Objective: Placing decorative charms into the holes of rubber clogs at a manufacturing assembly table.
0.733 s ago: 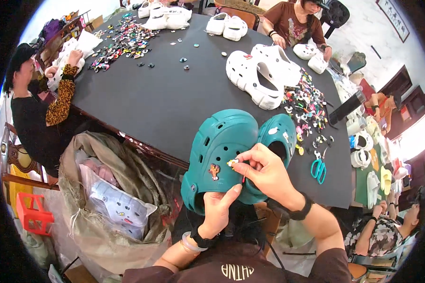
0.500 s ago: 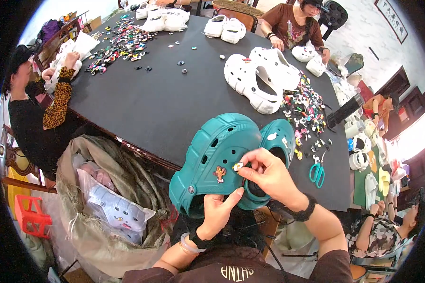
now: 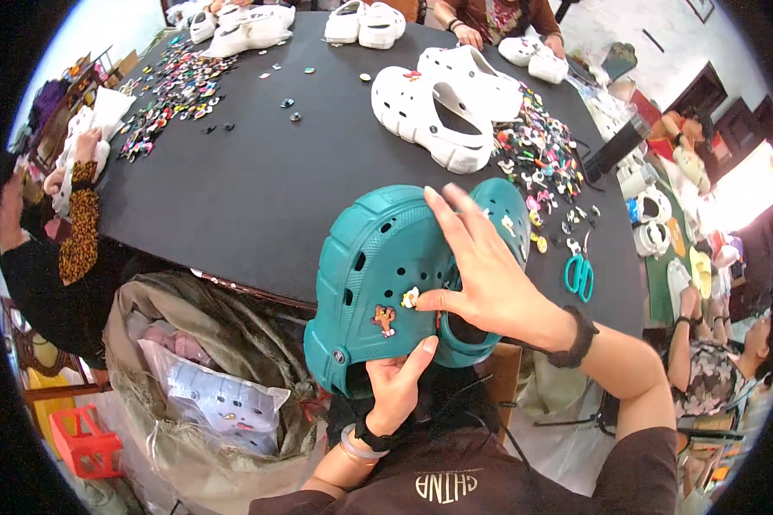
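Observation:
A teal clog (image 3: 374, 249) is raised in front of me, its vented upper facing me. My left hand (image 3: 395, 386) grips its lower edge, thumb outside and the other fingers hidden in the opening. My right hand (image 3: 494, 275) is open, fingers spread upward across the clog, its thumb touching a small white-and-yellow shoe charm (image 3: 410, 298) on the upper. Beside that charm sits a brown figure-shaped charm (image 3: 384, 321). Partly behind my right hand is a second teal clog (image 3: 508, 210) bearing white charms.
On the black table (image 3: 223, 197), white clogs (image 3: 438, 112) stand beyond the teal pair. Loose charms (image 3: 541, 146) and teal-handled scissors (image 3: 579, 276) lie at right; another charm pile (image 3: 176, 94) is far left. A sack (image 3: 137, 343) of bagged shoes stands left. Other people sit around the table.
My right hand has gone from pinching the white-and-yellow charm to spread fingers, with the charm now against the upper. The view has shifted, and the clog has tilted more upright.

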{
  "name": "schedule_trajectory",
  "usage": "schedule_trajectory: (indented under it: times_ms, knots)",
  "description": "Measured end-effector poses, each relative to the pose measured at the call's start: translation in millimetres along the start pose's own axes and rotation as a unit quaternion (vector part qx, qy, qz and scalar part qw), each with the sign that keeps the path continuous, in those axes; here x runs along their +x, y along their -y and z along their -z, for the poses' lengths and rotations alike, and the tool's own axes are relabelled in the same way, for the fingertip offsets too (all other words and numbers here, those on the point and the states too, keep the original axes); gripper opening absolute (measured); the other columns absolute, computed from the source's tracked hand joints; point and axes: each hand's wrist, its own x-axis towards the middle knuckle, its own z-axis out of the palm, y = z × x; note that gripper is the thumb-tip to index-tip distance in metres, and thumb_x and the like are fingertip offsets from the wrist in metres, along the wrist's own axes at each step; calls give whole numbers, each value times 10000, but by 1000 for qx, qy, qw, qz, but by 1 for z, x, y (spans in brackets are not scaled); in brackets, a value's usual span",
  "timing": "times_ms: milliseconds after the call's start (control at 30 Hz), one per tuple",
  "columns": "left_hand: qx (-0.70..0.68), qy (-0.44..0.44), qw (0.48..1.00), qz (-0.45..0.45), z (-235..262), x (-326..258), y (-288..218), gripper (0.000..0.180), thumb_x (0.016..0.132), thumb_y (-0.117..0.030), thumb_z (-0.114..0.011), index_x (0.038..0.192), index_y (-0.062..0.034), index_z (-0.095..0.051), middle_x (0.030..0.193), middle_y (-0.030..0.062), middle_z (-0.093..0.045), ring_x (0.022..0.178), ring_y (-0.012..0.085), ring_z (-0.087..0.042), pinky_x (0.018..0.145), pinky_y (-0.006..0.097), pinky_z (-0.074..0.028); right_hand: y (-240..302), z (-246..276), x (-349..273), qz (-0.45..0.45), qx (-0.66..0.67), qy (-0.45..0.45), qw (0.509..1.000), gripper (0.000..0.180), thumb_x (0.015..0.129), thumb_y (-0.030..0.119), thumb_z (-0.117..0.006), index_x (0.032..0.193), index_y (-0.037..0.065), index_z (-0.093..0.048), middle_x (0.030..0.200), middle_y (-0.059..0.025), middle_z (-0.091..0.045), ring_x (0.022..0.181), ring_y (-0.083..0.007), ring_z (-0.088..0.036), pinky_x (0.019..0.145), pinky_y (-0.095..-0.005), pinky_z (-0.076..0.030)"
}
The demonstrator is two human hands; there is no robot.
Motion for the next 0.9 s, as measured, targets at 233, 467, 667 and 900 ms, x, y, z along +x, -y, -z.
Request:
schedule_trajectory:
  times_ms: [233, 467, 667, 900]
  knots:
    - [-7, -40, 999, -11, -3, -2, 9, 292, 792, 66, -588, 1077, 19, -546, 1049, 50, -577, 918, 113, -541, 807, 255, -432, 8, -4, -3, -52, 49, 8, 997, 946, 679, 253, -731, 1411, 157, -139, 1404, -193, -231, 1211, -366, -365, 885, -459, -302]
    - [22, -74, 997, -20, -9, -1, 11, 241, 800, 2, -591, 1037, 27, -558, 998, 43, -594, 854, 92, -534, 756, 240, -406, 11, -16, -1, -78, 64, -30, 994, 941, 654, 210, -744, 1398, 175, -169, 1409, -175, -235, 1221, -349, -356, 861, -513, -307]
    - [7, -30, 998, -47, -3, 2, -2, 310, 864, -68, -555, 1147, 39, -489, 1131, 82, -549, 984, 136, -521, 856, 281, -396, -3, -11, 13, -57, 159, 57, 984, 918, 664, 368, -732, 1399, 250, -195, 1441, -181, -181, 1264, -428, -276, 932, -616, -254]
    - [-77, -24, 996, -34, 26, 5, -21, 444, 901, -252, -530, 1230, 25, -419, 1215, 112, -495, 1130, 208, -458, 990, 355, -310, 5, 1, -16, -89, 325, -88, 938, 230, 828, 212, -593, 938, 11, -615, 875, -116, -600, 812, -203, -600, 721, -322, -471]
